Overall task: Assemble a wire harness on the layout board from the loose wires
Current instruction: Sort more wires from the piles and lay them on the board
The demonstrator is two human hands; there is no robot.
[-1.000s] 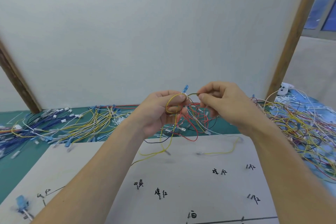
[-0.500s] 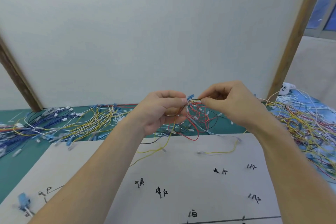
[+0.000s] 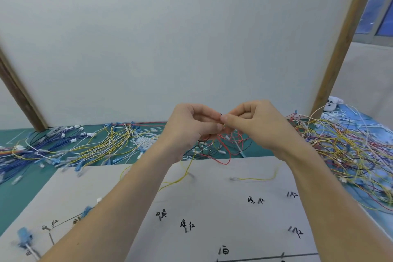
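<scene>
In the head view, both hands are working close together above the far edge of the layout board (image 3: 212,208). The left hand (image 3: 189,130) is curling its fingers round a small bunch of red, black and yellow wires (image 3: 221,147), and the right hand (image 3: 255,125) is pinching something tiny between thumb and forefinger right where the two hands are meeting; what it is stays too small to tell. The held wires are trailing down onto the board, one yellow wire (image 3: 255,178) lying loose on it. The board is showing handwritten marks and pegs, but almost nothing is routed along them, so the harness seems barely started. Big heaps of loose wires (image 3: 74,147) are still waiting on the green bench (image 3: 19,193) at both sides.
</scene>
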